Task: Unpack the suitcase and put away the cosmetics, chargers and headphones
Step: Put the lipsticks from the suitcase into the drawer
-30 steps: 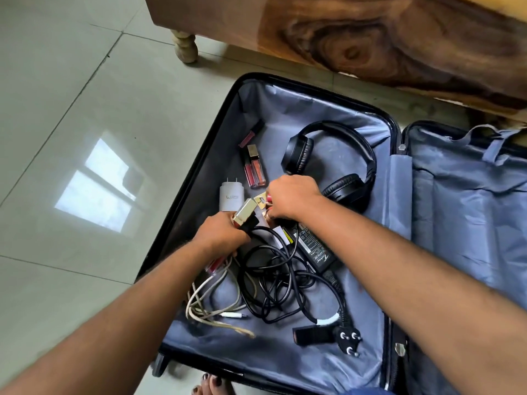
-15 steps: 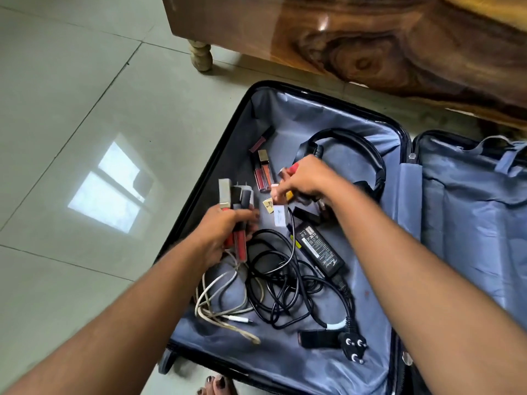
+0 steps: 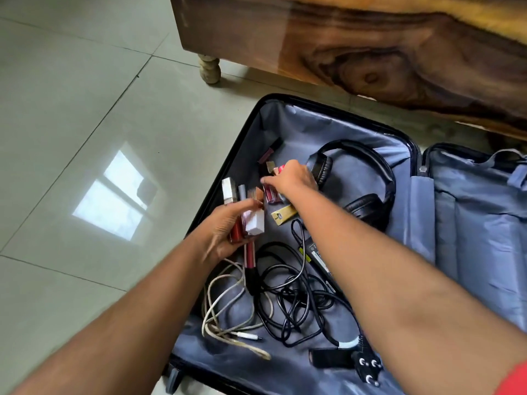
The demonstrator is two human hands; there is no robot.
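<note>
An open black suitcase [image 3: 413,149] with grey lining lies on the floor. My left hand [image 3: 225,232] grips a bundle of lipstick and gloss tubes [image 3: 245,215] above its left side. My right hand [image 3: 291,181] reaches further in and pinches small cosmetic tubes [image 3: 271,195] beside the black headphones [image 3: 368,178]. A gold tube [image 3: 283,216] lies under my right wrist. A dark lipstick [image 3: 271,151] sits near the back wall. A black laptop charger brick [image 3: 319,256] with tangled black cable [image 3: 291,303] and plug [image 3: 368,366], and a white cable [image 3: 228,317], lie near the front.
A wooden bed frame [image 3: 370,52] with a turned leg [image 3: 209,69] stands just behind the suitcase. Glossy grey floor tiles [image 3: 71,138] spread to the left. The suitcase's right half [image 3: 479,223] shows only grey lining and straps.
My right hand moved from the middle of the case toward the back tubes beside the headphones. My left hand lifted with more tubes in it; the white plug adapter is now out of sight.
</note>
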